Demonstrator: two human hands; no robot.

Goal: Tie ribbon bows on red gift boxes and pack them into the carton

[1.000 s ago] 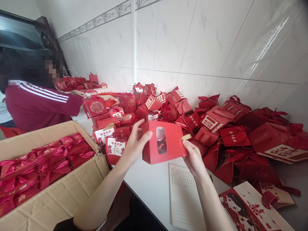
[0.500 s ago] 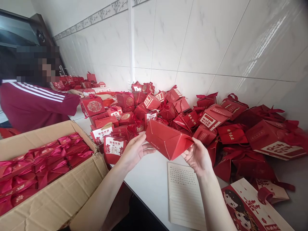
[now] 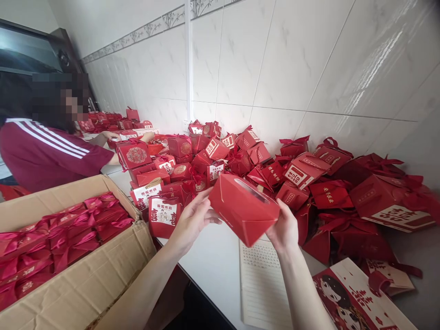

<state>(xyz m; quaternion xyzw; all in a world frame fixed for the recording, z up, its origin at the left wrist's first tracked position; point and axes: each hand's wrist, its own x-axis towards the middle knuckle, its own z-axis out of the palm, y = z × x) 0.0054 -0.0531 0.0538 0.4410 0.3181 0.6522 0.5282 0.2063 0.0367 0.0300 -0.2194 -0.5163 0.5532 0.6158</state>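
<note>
Above the white table, between the two hands, a red box hangs tilted, one lower corner pointing down toward the wearer. Its sides are plain and glossy, creased along the folds, with a clear window on the upper face. The right hand is closed around its right end, thumb along the edge and fingers partly hidden behind. The left hand holds the left end more loosely, fingers half spread, the lower ones reaching beneath. Just below lies a written notebook, its top edge partly covered by the box. Left of it, bare tabletop runs to the slanting front edge. Heaped red packages crowd close behind; a cardboard carton stands left, near the left forearm.
</note>
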